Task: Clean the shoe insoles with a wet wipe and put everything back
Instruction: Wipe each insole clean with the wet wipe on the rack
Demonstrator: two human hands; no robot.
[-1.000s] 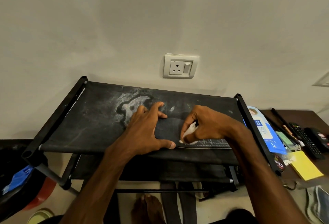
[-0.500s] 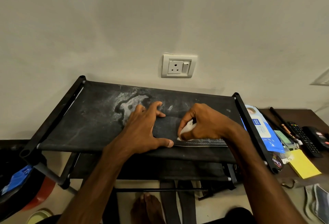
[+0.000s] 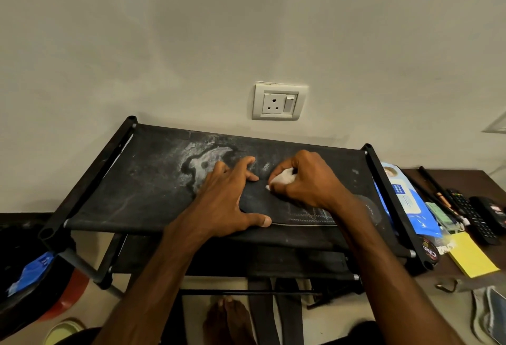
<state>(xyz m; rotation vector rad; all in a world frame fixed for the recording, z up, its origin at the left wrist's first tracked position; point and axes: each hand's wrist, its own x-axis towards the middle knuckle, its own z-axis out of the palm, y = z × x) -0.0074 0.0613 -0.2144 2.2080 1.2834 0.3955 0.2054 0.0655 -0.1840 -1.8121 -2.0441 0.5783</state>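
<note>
A dark shoe insole (image 3: pixel 262 203) with pale zigzag stitching lies on the black fabric top of a shoe rack (image 3: pixel 153 188). My left hand (image 3: pixel 230 199) presses flat on its left end, fingers spread and thumb at the near edge. A bunched white wet wipe (image 3: pixel 283 179) is gripped in my right hand (image 3: pixel 306 180) and pressed onto the insole's far side. The blue wet-wipe pack (image 3: pixel 408 202) leans against the rack's right rail. No shoe is clearly visible.
The rack top bears a grey dusty stain (image 3: pixel 202 165). A brown side table (image 3: pixel 465 237) at right holds remotes (image 3: pixel 473 213), pens and a yellow notepad (image 3: pixel 471 258). A wall socket (image 3: pixel 278 102) sits above. My bare foot (image 3: pixel 230 320) is below the rack.
My right hand has slid the wipe from the insole's near edge toward its far side. My left hand has stayed pressed in place.
</note>
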